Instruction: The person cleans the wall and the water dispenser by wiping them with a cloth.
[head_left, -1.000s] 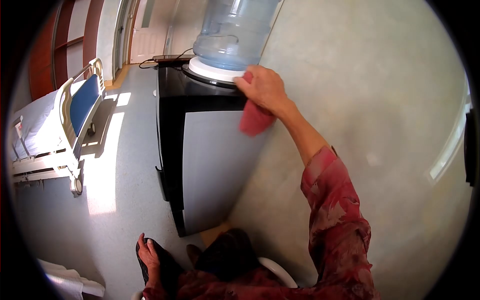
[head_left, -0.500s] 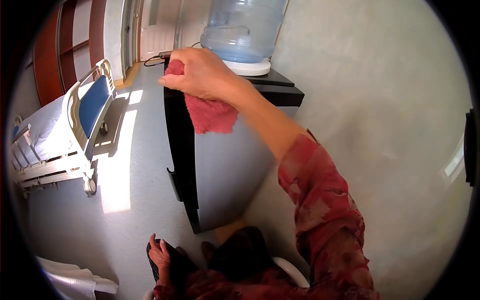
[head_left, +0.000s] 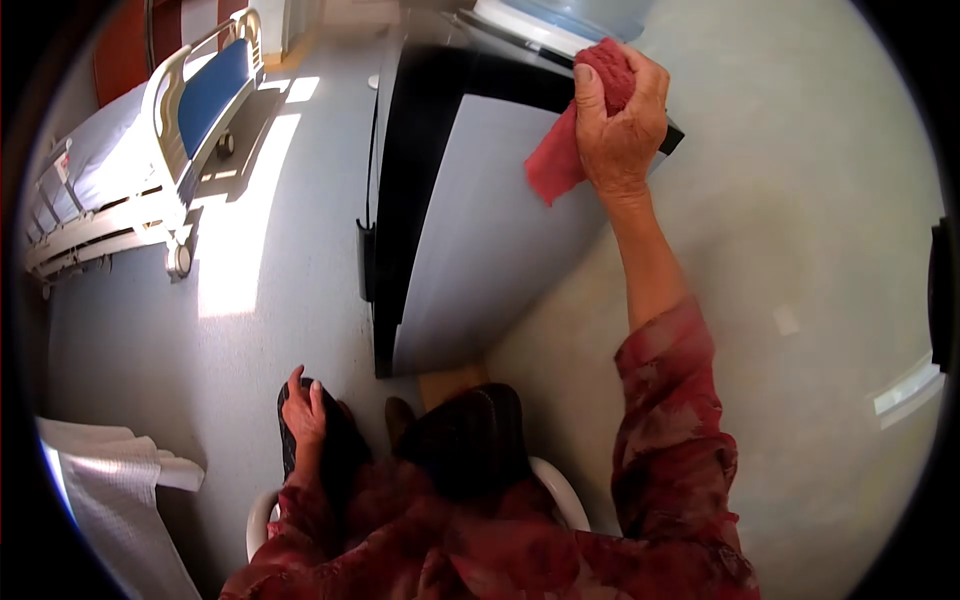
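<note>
A red cleaning cloth (head_left: 556,165) is bunched in my right hand (head_left: 625,140), with one end hanging loose below the thumb. That hand is closed around it at the top edge of the water dispenser (head_left: 490,220), near the back right corner. The dispenser has a grey side panel and a black front and top. On its white collar stands a clear blue water bottle (head_left: 600,14), mostly cut off by the frame. My left hand (head_left: 303,412) lies on my left knee, fingers apart, holding nothing.
A hospital bed (head_left: 165,130) with a blue end panel stands at the left on the grey floor (head_left: 130,340). White fabric (head_left: 115,470) hangs at the lower left. A plain wall (head_left: 790,250) runs along the right. White chair arms (head_left: 560,490) flank me.
My right hand has carried the cloth rightward, from the dispenser's front corner to its back right. My left hand stays on the knee. The view has tilted downward.
</note>
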